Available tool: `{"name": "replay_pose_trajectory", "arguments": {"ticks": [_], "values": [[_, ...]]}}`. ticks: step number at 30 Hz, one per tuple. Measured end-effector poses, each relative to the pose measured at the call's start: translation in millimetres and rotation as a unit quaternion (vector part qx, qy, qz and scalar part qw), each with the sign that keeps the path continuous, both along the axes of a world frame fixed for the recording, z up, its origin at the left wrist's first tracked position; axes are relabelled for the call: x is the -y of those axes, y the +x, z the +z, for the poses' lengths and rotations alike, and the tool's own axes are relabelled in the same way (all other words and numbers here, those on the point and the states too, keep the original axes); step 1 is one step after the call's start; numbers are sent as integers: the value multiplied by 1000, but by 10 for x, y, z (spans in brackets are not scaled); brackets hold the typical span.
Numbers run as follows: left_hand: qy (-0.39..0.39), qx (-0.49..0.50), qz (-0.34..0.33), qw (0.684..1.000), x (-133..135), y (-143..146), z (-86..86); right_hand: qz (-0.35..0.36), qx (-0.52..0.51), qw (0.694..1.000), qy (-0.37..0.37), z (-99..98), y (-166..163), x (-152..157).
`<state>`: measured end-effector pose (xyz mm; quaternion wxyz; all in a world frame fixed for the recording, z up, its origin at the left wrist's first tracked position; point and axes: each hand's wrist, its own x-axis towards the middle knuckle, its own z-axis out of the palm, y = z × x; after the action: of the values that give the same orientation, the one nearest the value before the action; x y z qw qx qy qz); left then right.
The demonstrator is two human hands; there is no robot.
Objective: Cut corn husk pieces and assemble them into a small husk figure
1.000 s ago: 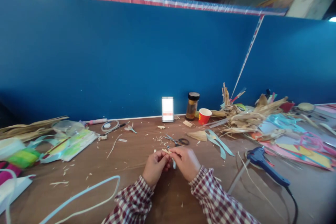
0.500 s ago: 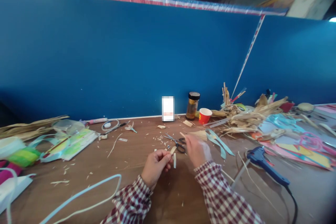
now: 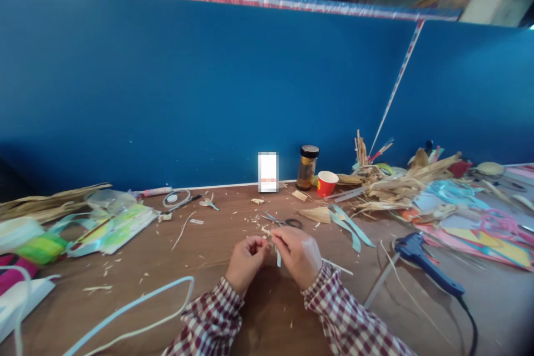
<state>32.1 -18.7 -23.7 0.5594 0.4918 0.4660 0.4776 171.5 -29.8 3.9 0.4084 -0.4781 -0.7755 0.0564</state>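
My left hand [image 3: 249, 261] is closed, thumb and forefinger pinching a small pale piece of corn husk [image 3: 267, 235]. A short light-blue strip [image 3: 278, 258] hangs just beside its fingertips. Right up against it, my right hand [image 3: 299, 256] is closed with its fingertips at the husk piece. A thin pale stick [image 3: 340, 267] sticks out behind the right hand, seemingly running through its grip. Just beyond the hands, scissors [image 3: 292, 223] with dark handles lie partly hidden by the right hand. Small husk scraps [image 3: 256, 222] are scattered around the blades.
At right lies a blue glue gun [image 3: 429, 264] with a black cord. A red paper cup [image 3: 327, 183] and a dark-lidded jar [image 3: 307, 168] stand by the blue partition [image 3: 208, 83]. Dried husks [image 3: 392, 189] pile up behind; light-blue ribbon [image 3: 350, 228] lies nearer. A white cable [image 3: 142, 295] loops at left.
My right hand has moved left and down to meet the left fingertips, bringing the stick along. The scissors' handles are now partly covered. The left hand has hardly moved.
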Motion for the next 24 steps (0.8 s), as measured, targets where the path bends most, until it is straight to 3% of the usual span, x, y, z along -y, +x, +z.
{"name": "replay_pose_trajectory", "arguments": {"ticks": [3,10,14,24], "values": [[-13,19,23,999,17,10,25,-9,10,1000,-10,-32,-4,5],[-108,172,50,978,38,11,119,-1,10,1000,-18,-53,-39,20],[-135,174,71,973,16,-6,112,-6,-11,1000,-16,-23,-40,31],[-111,177,63,976,3,-14,42,6,-19,998,-57,-47,-18,31]]}}
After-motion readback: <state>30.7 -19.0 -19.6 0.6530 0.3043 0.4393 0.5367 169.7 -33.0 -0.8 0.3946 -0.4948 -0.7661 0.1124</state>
